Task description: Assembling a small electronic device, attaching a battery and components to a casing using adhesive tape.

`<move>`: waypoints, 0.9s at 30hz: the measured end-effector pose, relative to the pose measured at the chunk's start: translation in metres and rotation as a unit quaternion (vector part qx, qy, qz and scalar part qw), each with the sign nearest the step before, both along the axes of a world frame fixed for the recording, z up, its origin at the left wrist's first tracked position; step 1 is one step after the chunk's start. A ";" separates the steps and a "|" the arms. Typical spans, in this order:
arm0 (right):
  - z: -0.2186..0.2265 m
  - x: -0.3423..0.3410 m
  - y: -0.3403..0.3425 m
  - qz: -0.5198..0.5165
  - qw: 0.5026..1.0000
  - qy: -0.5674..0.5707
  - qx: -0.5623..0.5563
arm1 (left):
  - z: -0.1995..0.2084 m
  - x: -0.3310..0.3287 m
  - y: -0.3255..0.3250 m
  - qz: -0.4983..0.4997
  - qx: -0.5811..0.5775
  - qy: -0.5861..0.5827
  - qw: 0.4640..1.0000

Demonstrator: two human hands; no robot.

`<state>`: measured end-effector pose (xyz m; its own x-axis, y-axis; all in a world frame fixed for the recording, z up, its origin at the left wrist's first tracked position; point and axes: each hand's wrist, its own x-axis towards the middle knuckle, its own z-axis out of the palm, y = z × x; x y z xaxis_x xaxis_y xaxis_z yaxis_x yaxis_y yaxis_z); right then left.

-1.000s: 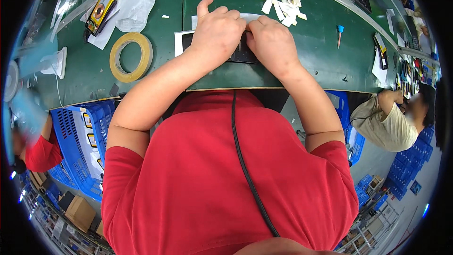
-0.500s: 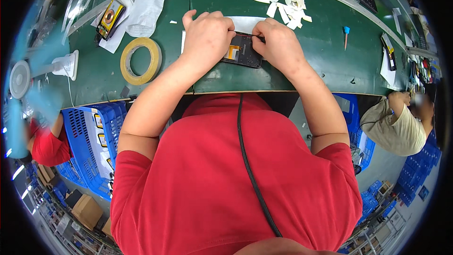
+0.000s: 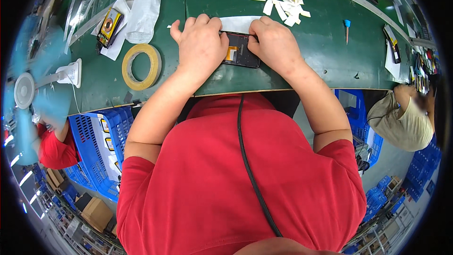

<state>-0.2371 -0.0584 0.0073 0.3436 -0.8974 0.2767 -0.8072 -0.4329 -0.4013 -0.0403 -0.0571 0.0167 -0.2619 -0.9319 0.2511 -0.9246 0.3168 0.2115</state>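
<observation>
A flat black phone screen assembly with an orange ribbon patch lies on the green bench between my hands. My left hand grips its left end, thumb along the side and the other fingers curled at the far edge. At the far right corner, my right hand pinches the edge between thumb and forefinger; whether a smaller piece is in that pinch is hidden. A white paper sheet lies just beyond the assembly, partly behind my hands.
A yellow tape roll lies left, near a white pouch and a yellow-and-black device. Paper scraps are heaped beyond. A blue-capped screwdriver lies right. A fan stands far left; co-workers sit at both sides.
The whole view has shifted slightly with my head. My left hand's fingers sit a little differently at the assembly's left end; my right hand keeps its pinch at the far corner.
</observation>
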 end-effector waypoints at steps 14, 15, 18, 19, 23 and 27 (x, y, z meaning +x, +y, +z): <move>-0.002 -0.001 0.001 -0.004 1.000 -0.022 0.003 | -0.003 -0.002 -0.006 0.010 0.015 -0.001 1.000; -0.002 -0.002 0.001 -0.004 1.000 -0.028 0.007 | -0.004 0.000 -0.006 0.011 0.023 0.005 1.000; -0.001 -0.002 0.002 -0.007 1.000 -0.027 0.008 | -0.002 0.002 -0.005 0.016 0.042 0.024 0.999; -0.002 -0.001 0.002 -0.005 1.000 -0.028 0.009 | -0.002 0.004 -0.004 0.022 0.054 0.037 0.998; -0.003 0.000 0.004 -0.004 0.999 -0.032 -0.002 | -0.005 0.003 -0.006 0.030 0.058 0.034 0.997; -0.003 0.000 0.005 -0.004 1.000 -0.029 -0.006 | -0.003 0.003 -0.008 0.034 0.081 0.041 0.995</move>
<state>-0.2369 -0.0533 0.0041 0.3191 -0.8969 0.3061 -0.7862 -0.4309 -0.4430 -0.0377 -0.0647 0.0142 -0.1816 -0.9768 0.1132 -0.9204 0.2094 0.3303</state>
